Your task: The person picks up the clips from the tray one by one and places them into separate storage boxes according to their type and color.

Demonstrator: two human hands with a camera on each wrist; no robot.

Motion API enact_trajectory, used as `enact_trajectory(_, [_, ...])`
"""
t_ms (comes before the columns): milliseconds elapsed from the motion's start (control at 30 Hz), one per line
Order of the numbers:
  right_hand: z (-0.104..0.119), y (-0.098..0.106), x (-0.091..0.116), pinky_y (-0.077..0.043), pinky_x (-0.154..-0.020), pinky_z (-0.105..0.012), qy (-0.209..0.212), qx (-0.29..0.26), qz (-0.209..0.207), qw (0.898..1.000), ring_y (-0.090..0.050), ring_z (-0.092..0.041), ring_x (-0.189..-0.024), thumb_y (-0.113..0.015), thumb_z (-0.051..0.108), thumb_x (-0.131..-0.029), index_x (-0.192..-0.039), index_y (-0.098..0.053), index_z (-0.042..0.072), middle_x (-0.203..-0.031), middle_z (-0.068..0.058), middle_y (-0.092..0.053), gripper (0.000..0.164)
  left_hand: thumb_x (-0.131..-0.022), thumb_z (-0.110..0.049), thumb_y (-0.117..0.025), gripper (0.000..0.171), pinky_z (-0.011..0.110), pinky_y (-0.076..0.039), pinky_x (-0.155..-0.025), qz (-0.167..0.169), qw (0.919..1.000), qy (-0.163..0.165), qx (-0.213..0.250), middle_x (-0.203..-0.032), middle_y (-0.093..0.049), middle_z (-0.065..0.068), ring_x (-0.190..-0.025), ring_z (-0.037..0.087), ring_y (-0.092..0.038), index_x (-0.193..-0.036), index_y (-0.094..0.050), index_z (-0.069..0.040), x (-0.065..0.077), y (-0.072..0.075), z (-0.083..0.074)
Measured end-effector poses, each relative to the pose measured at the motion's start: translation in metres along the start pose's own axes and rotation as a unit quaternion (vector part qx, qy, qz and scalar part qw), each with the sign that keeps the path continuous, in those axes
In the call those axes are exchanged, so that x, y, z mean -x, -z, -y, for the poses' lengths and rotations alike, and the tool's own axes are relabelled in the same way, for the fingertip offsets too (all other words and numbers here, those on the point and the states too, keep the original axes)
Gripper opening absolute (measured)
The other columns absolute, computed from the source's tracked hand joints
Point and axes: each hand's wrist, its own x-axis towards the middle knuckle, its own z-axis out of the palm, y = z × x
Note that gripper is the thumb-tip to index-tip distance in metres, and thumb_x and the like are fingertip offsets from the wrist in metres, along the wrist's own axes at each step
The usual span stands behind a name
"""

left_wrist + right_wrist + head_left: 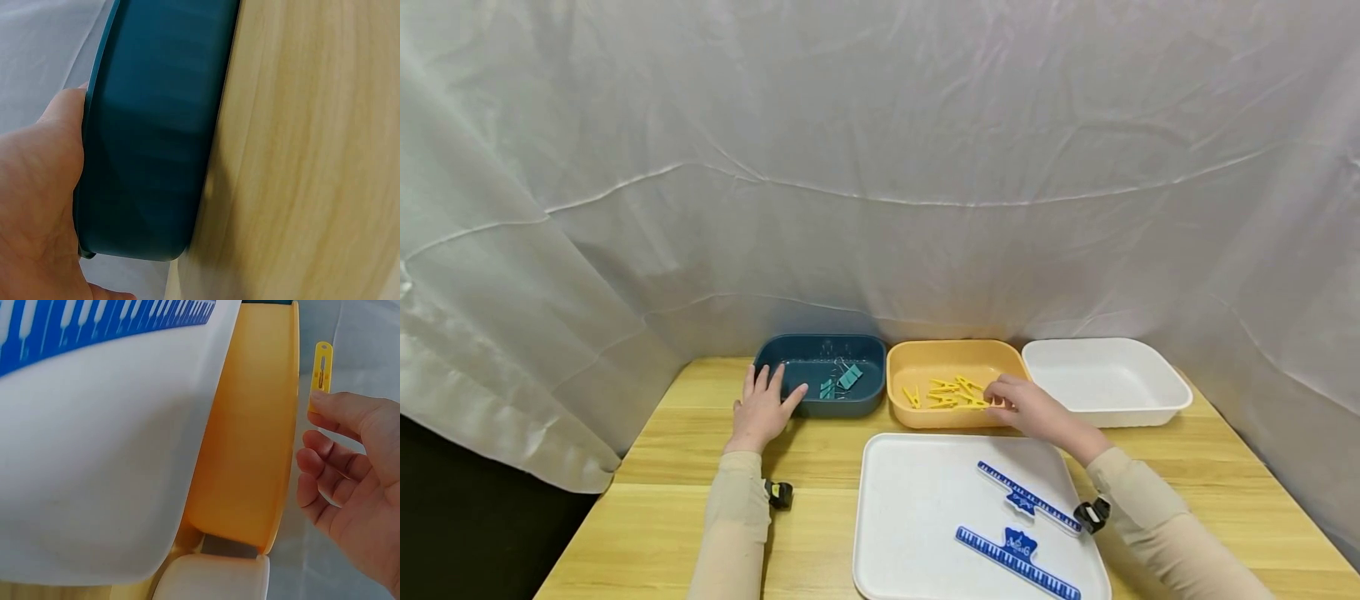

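Note:
My right hand [1028, 406] pinches a yellow clothespin [322, 365] between thumb and forefinger, its other fingers loosely bent, at the right side of the yellow bin [955, 354]. Several more yellow clothespins [943, 402] lie in that bin. With fingers spread, my left hand [763, 412] rests on the near left rim of the dark teal bin [150, 137]. Inside the teal bin are several teal binder clips [849, 377]. Two blue music page clips with a piano-key pattern, a far one [1028, 500] and a near one [1018, 560], lie on the white tray [906, 517].
A white bin [1101, 379] stands right of the yellow one, the three bins forming a row at the back of the wooden table [647, 508]. Behind them hangs a pale curtain [880, 167]. The tray sits in front of the yellow bin.

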Motion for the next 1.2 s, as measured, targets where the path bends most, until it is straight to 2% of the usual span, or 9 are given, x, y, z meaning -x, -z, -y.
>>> enact_trajectory(233, [-0.009, -0.001, -0.001, -0.047, -0.067, -0.025, -0.015, -0.011, -0.011, 1.000, -0.051, -0.009, -0.076, -0.067, 0.016, -0.092, -0.099, -0.067, 0.012, -0.086, 0.002, -0.059, 0.009, -0.098, -0.058, -0.043, 0.077, 0.075, -0.017, -0.110, -0.003, 1.0000, 0.000, 0.003, -0.163, -0.014, 0.019, -0.152, 0.038, 0.005, -0.157, -0.021, -0.015, 0.000, 0.000, 0.000])
enact_trajectory(500, [-0.019, -0.004, -0.005, -0.047, -0.066, -0.025, -0.044, -0.021, -0.016, 0.999, -0.052, -0.012, -0.076, -0.068, 0.015, -0.091, -0.101, -0.067, 0.009, -0.085, 0.001, -0.060, 0.012, -0.098, -0.059, -0.042, 0.077, 0.076, -0.017, -0.109, -0.007, 1.0000, -0.001, 0.006, -0.163, -0.015, 0.020, -0.152, 0.038, 0.003, -0.157, -0.022, -0.014, 0.001, -0.001, -0.001])
enact_trajectory(733, [-0.029, -0.006, -0.011, -0.045, -0.064, -0.026, -0.046, -0.020, -0.039, 0.998, -0.051, -0.012, -0.073, -0.068, 0.011, -0.089, -0.097, -0.066, 0.005, -0.081, -0.001, -0.060, 0.010, -0.098, -0.058, -0.042, 0.076, 0.075, -0.017, -0.109, -0.006, 1.0000, 0.000, 0.006, -0.163, -0.015, 0.020, -0.152, 0.038, 0.004, -0.157, -0.022, -0.014, 0.002, 0.000, -0.001])
enact_trajectory(1000, [-0.035, -0.012, -0.018, -0.045, -0.065, -0.026, -0.091, -0.027, -0.026, 0.995, -0.051, -0.016, -0.075, -0.068, 0.014, -0.091, -0.099, -0.065, 0.005, -0.084, -0.004, -0.059, 0.012, -0.097, -0.060, -0.041, 0.077, 0.075, -0.017, -0.110, -0.007, 1.0000, 0.001, 0.003, -0.163, -0.015, 0.020, -0.152, 0.039, 0.004, -0.157, -0.022, -0.014, 0.002, 0.000, -0.002])
enact_trajectory(1200, [-0.036, -0.016, -0.023, -0.048, -0.070, -0.032, -0.118, -0.020, -0.032, 0.992, -0.052, -0.020, -0.080, -0.068, 0.015, -0.091, -0.100, -0.065, 0.004, -0.088, -0.007, -0.060, 0.014, -0.097, -0.061, -0.040, 0.078, 0.075, -0.017, -0.110, -0.004, 1.0000, 0.003, 0.001, -0.163, -0.014, 0.020, -0.152, 0.038, 0.005, -0.157, -0.021, -0.014, 0.003, 0.000, -0.001])
